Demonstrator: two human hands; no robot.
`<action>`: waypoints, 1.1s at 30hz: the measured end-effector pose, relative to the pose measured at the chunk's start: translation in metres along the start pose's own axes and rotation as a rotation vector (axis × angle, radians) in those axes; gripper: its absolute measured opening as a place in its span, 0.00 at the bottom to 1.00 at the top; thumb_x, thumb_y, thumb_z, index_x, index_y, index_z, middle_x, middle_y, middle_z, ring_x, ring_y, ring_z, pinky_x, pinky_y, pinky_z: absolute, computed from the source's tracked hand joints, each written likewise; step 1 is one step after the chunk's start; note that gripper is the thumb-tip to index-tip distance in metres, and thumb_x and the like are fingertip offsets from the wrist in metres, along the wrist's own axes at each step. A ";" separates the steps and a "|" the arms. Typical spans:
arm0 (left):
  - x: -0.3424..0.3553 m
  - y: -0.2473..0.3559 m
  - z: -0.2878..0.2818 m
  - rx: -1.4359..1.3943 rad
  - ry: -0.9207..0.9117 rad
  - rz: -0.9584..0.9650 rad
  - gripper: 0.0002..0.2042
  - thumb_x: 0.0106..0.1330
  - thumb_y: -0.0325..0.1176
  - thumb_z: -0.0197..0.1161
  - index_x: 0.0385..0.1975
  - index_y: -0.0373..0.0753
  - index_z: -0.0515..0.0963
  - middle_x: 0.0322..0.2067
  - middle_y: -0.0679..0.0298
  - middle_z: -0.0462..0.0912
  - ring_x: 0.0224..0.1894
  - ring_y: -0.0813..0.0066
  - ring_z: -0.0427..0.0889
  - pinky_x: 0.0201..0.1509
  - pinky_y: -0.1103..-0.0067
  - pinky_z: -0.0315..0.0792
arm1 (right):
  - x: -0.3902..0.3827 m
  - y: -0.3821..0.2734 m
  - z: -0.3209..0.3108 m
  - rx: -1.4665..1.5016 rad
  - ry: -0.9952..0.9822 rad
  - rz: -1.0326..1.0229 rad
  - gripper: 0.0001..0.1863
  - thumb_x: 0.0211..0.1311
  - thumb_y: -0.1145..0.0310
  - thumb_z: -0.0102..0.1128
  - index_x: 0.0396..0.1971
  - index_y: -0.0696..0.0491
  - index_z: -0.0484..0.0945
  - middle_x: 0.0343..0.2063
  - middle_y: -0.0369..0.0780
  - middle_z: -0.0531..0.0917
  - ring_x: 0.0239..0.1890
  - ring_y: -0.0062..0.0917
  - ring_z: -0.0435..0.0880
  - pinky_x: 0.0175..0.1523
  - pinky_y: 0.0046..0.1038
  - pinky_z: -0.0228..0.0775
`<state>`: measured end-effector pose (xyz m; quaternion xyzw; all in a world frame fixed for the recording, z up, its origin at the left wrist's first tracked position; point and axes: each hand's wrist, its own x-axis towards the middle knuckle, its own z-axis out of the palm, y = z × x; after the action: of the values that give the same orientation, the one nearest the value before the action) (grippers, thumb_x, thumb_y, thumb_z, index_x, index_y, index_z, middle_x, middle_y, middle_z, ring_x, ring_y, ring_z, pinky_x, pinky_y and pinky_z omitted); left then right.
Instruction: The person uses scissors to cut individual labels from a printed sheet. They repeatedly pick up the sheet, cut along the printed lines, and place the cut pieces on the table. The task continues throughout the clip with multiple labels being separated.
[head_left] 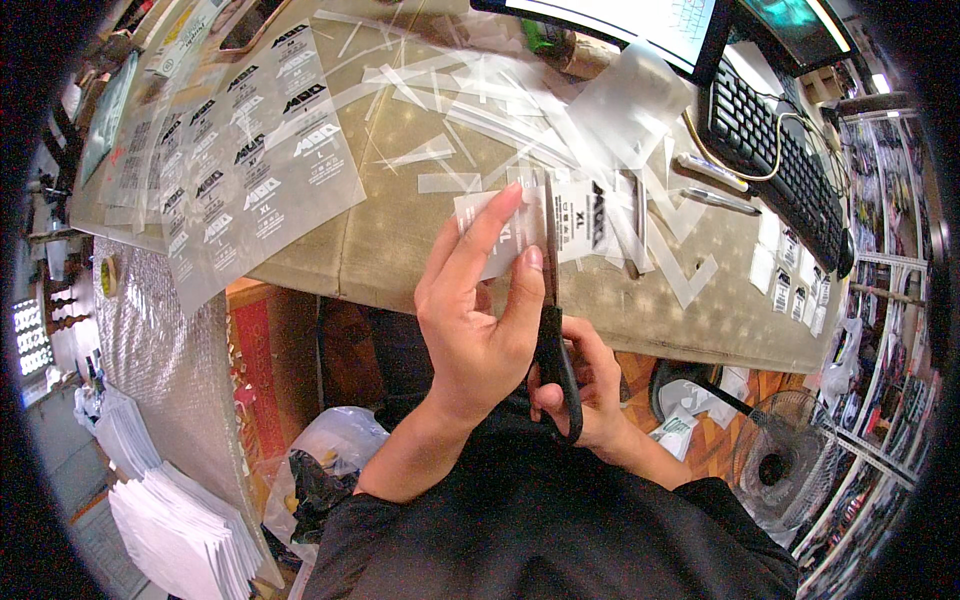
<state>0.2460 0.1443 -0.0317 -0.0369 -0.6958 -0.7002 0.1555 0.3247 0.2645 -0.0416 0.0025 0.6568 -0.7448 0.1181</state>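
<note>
Over the near middle of the worktop (pixel 390 250): my left hand (pixel 475 320) pinches a clear printed film piece (pixel 508 238) between thumb and fingers. Right hand (pixel 592 392) is curled round the handles of black scissors (pixel 562 385), blades upright right beside the film; can't tell how wide they're open. Clear offcut strips (pixel 450 183) lie beyond, larger printed sheet (pixel 330 150) left, keyboard (pixel 775 160) far right.

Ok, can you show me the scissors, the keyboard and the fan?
Scissors (pixel 551 337), head view: black handle's top.
Keyboard (pixel 765 136), head view: keys near the middle.
Fan (pixel 773 467), head view: dark hub.
</note>
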 end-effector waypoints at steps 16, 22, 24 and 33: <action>-0.006 -0.006 -0.005 -0.155 0.004 -0.247 0.16 0.58 0.21 0.57 0.48 0.28 0.69 0.47 0.57 0.70 0.49 0.73 0.72 0.50 0.80 0.68 | 0.002 -0.015 -0.004 0.112 0.143 0.208 0.28 0.52 0.68 0.67 0.52 0.56 0.64 0.22 0.34 0.76 0.21 0.15 0.75 0.25 0.18 0.68; -0.010 0.022 0.013 -0.086 -0.002 -0.136 0.17 0.59 0.20 0.55 0.49 0.26 0.68 0.46 0.57 0.71 0.49 0.72 0.71 0.55 0.78 0.64 | 0.006 -0.032 -0.015 0.117 0.312 0.041 0.35 0.50 0.65 0.68 0.54 0.57 0.58 0.27 0.46 0.80 0.25 0.25 0.79 0.26 0.22 0.73; -0.018 0.014 0.016 -0.160 -0.021 -0.094 0.17 0.59 0.19 0.55 0.49 0.27 0.67 0.46 0.56 0.71 0.48 0.73 0.71 0.54 0.79 0.65 | 0.007 -0.032 -0.027 0.116 0.335 0.004 0.36 0.49 0.65 0.69 0.54 0.57 0.58 0.28 0.46 0.80 0.26 0.26 0.80 0.26 0.22 0.73; -0.029 0.009 0.023 -0.356 -0.031 -0.113 0.13 0.54 0.13 0.58 0.36 0.34 0.65 0.40 0.61 0.66 0.40 0.81 0.71 0.43 0.85 0.70 | 0.000 -0.032 -0.033 0.152 0.360 0.012 0.34 0.49 0.75 0.68 0.55 0.53 0.59 0.33 0.44 0.82 0.29 0.20 0.79 0.34 0.20 0.72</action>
<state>0.2726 0.1716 -0.0299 -0.0356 -0.5640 -0.8194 0.0962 0.3138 0.3002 -0.0146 0.1487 0.6093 -0.7789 0.0027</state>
